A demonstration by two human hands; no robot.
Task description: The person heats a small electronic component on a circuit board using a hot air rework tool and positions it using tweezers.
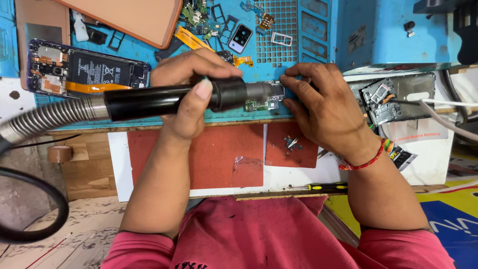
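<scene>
Two hands work a hot-air tool over a small circuit board on the blue mat.

Nearest, a yellow-handled screwdriver (pixel 326 188) lies on the table (pixel 298 175) beside red pads (pixel 209 154). The left hand (pixel 191 94) grips the black cylindrical hot-air handpiece (pixel 164 99), its nozzle over the small green circuit board (pixel 261 103); the right hand (pixel 323 109) pins that board with fingertips. Farther left lies an opened phone (pixel 84 72).

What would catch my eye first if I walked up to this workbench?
The black hot-air tool in the left hand, its nozzle aimed at a small green circuit board on the blue mat that the right hand steadies. At far left lies an opened phone, battery showing.
</scene>
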